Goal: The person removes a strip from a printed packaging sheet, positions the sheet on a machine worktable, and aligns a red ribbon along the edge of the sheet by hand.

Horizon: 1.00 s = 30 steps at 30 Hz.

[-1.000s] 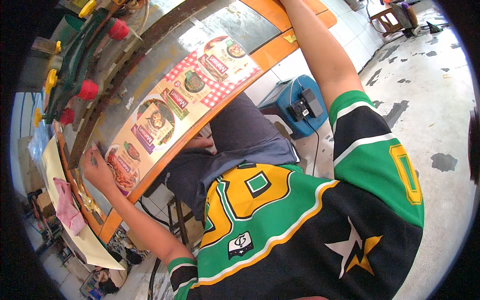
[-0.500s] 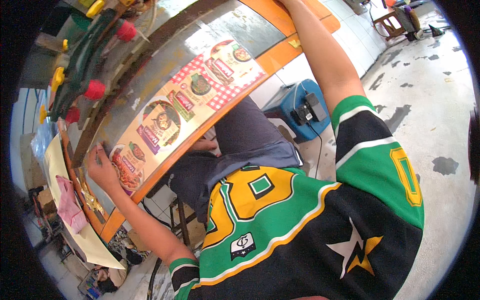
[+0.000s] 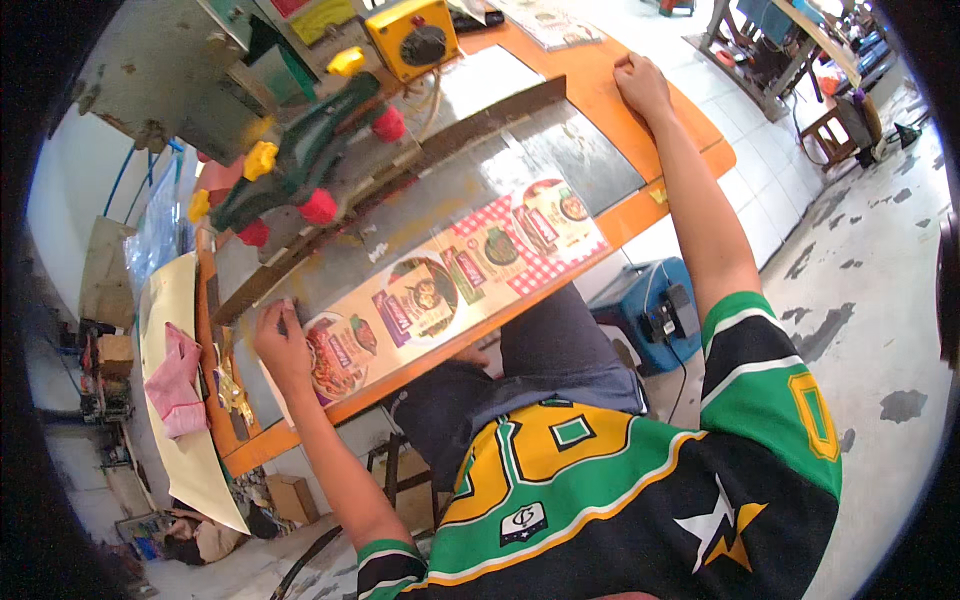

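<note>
A long printed cardboard-like strip (image 3: 408, 308) with food pictures and a red checked end lies flat along the near edge of the orange-framed work table (image 3: 690, 150). At its left end is my left hand (image 3: 284, 345), fingertips on the metal plate (image 3: 385, 235) beside the strip, thumb and forefinger apart. My right hand (image 3: 642, 88) rests on the orange wood at the table's far right, away from the strip. Its fingers are curled in, and I see nothing in them. Behind the strip, a dark metal bar (image 3: 400, 165) runs across the plate.
Above the bar sits a dark green machine frame (image 3: 315, 160) with red and yellow knobs. A yellow box with a round dark front (image 3: 412, 40) stands behind. Left are a pink cloth (image 3: 175, 385) on a cream sheet (image 3: 190, 470). A blue container (image 3: 650, 300) with black plugs stands below, right.
The view has shifted, bringing the far table and my whole right hand into sight. The strip lies as before, with my left hand still at its left end.
</note>
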Each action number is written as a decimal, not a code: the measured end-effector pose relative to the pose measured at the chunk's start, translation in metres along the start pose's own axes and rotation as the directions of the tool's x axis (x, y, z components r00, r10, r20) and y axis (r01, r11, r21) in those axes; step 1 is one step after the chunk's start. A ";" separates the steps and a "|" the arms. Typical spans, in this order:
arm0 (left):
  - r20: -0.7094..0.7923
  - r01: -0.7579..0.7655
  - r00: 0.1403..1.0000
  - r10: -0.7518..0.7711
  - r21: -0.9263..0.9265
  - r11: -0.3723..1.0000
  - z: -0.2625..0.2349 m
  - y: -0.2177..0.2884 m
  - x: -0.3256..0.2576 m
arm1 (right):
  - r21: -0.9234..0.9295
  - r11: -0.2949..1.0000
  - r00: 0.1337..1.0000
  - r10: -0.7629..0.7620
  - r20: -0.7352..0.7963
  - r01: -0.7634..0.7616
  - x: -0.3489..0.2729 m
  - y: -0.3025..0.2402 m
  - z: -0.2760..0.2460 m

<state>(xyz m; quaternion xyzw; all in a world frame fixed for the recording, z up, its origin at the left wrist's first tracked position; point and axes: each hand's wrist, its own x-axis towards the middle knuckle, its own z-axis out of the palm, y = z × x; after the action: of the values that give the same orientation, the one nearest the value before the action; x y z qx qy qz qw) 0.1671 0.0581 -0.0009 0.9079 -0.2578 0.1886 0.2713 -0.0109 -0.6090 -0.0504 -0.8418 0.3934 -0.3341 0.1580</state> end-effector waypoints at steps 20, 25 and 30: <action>-0.101 -0.059 0.994 0.050 -0.084 0.995 0.007 -0.005 0.000 | 0.024 1.000 0.998 -0.017 0.063 0.015 -0.005 -0.003 -0.008; -0.111 -0.031 0.994 0.024 -0.068 0.997 0.005 0.000 0.000 | 0.046 0.998 0.998 -0.050 0.039 0.048 0.007 0.014 -0.002; -0.120 -0.009 0.993 0.000 -0.074 0.997 0.002 -0.004 -0.005 | -0.010 0.999 0.997 -0.030 0.077 0.031 0.007 0.014 0.010</action>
<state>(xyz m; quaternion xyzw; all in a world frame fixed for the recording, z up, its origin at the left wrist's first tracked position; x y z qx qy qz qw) 0.1655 0.0615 -0.0065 0.8837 -0.2501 0.2336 0.3193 -0.0085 -0.6231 -0.0618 -0.8607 0.3760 -0.3018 0.1632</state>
